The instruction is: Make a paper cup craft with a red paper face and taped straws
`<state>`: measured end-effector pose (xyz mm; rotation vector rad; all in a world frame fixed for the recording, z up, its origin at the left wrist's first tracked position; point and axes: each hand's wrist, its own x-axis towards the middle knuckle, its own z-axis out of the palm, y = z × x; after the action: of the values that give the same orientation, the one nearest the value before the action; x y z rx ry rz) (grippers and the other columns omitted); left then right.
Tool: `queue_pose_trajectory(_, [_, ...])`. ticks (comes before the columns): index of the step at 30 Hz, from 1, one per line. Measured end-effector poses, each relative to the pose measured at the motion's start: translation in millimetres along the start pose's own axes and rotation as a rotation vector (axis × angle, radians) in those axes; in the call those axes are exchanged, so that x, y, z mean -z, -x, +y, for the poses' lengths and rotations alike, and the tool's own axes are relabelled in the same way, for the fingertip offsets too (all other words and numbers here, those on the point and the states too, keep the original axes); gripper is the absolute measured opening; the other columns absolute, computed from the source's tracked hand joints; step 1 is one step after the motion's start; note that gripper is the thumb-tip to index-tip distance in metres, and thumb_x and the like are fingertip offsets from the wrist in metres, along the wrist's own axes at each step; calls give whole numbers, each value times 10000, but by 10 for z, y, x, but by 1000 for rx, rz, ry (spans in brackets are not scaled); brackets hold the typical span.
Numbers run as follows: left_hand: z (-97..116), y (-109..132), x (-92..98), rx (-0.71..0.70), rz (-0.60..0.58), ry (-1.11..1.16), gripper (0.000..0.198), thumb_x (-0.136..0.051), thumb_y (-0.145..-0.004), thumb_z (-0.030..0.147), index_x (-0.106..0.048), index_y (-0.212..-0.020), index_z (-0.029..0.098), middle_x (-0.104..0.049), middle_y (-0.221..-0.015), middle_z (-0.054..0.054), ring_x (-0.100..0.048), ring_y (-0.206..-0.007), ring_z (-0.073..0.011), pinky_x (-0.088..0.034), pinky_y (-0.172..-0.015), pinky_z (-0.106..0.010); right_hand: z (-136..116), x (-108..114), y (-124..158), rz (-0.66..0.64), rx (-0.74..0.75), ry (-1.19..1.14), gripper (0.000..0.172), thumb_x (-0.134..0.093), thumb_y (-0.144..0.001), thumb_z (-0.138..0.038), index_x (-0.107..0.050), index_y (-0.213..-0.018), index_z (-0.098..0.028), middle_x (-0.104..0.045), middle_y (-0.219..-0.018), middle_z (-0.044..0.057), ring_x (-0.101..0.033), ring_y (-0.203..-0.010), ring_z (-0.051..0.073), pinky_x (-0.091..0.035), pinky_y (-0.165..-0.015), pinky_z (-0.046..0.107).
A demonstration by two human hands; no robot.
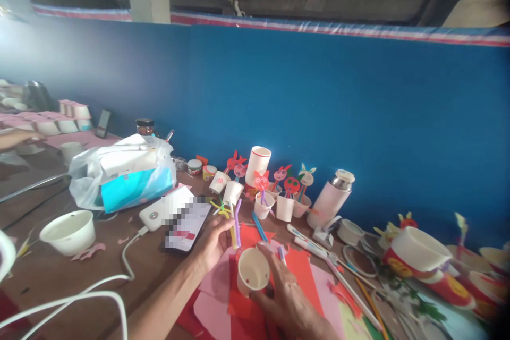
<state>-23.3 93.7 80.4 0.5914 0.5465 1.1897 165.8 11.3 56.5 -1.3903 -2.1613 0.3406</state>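
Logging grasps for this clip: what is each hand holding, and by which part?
The left hand grips coloured straws near their lower ends; the right hand holds a paper cup by its side wall.

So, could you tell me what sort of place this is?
Likely a craft workshop: paper-cup animal figures line the blue wall, coloured paper sheets cover the table, and the right hand holds a paper cup.

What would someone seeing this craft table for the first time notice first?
Likely the deep-blue wall behind, and at its foot the row of small white paper cups holding bright paper animal faces on sticks. At bottom centre the right hand grips a white paper cup over red paper sheets; the left hand holds bent coloured straws.
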Motion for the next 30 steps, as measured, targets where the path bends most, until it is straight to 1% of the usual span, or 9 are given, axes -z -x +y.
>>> queue_pose_trajectory(3, [7, -6, -2, 46, 51, 32, 167, -691, -703, 132, -539, -766, 153, -568, -624, 41, -590, -557, -91, -471, -510, -185, 75, 93, -16, -62, 46, 69, 864, -712, -634, -315, -303, -1386, -194, -436, -1365, 162, -395, -1247, 354, -390, -968, 529])
queue_pose_trajectory(5, [5, -13, 4, 85, 62, 37, 165, -695, -703, 132, -539, -753, 146, -576, -613, 33, -597, -541, -101, -466, -475, -187, 103, 240, -57, -33, 48, 113, 900, -716, -647, -402, -268, -1403, -212, -442, -1360, 160, -387, -1245, 381, -422, -924, 551])
queue_pose_trajectory(7, [-9, -22, 18, 126, 77, 42, 160, -694, -708, 129, -546, -768, 141, -588, -609, 26, -593, -515, -103, -469, -458, -191, 90, 385, -137, 56, 133, 131, 772, -656, -722, -448, -317, -1380, -230, -496, -1316, 145, -420, -1225, 367, -456, -894, 519])
queue_pose_trajectory(10, [-52, -39, 51, 171, 86, 54, 164, -697, -713, 137, -554, -792, 138, -591, -593, 26, -576, -481, -99, -478, -450, -205, -9, 485, -302, 244, 221, 161, 395, -538, -848, -300, -483, -1236, -243, -567, -1219, 99, -495, -1153, 287, -452, -890, 443])
queue_pose_trajectory(12, [-85, -50, 72, 186, 63, 66, 159, -701, -719, 164, -555, -776, 137, -592, -589, 22, -569, -480, -97, -477, -454, -209, -104, 466, -404, 280, 266, 199, 316, -504, -865, -212, -520, -1178, -243, -584, -1175, 82, -513, -1102, 258, -435, -876, 426])
queue_pose_trajectory(16, [-117, -64, 97, 213, 31, 90, 160, -707, -723, 195, -573, -775, 126, -600, -606, 12, -549, -476, -76, -419, -421, -171, -250, 349, -521, 202, 378, 297, 373, -491, -855, -154, -500, -1212, -263, -560, -1212, 63, -500, -1065, 250, -382, -875, 442])
queue_pose_trajectory(23, [-168, -13, 66, 282, 43, 126, 192, -729, -698, 199, -600, -817, 123, -621, -677, -3, -585, -577, -106, -468, -556, -223, -246, 194, -617, 261, 452, 318, 388, -487, -848, -131, -495, -1216, -254, -604, -1121, 56, -521, -971, 222, -367, -832, 407])
queue_pose_trajectory(27, [-197, 30, 40, 296, -65, 102, 222, -711, -724, 277, -614, -859, 130, -602, -742, -8, -562, -622, -101, -444, -574, -223, -216, 175, -639, 344, 500, 280, 311, -478, -848, -109, -558, -1111, -255, -647, -1015, 37, -556, -883, 190, -377, -788, 373])
queue_pose_trajectory(30, [-175, 41, 39, 251, -163, 23, 249, -661, -769, 346, -625, -886, 129, -575, -755, -13, -527, -634, -85, -394, -539, -190, -183, 231, -635, 404, 478, 221, 285, -472, -850, -103, -583, -1070, -245, -665, -977, 39, -578, -843, 179, -384, -769, 360])
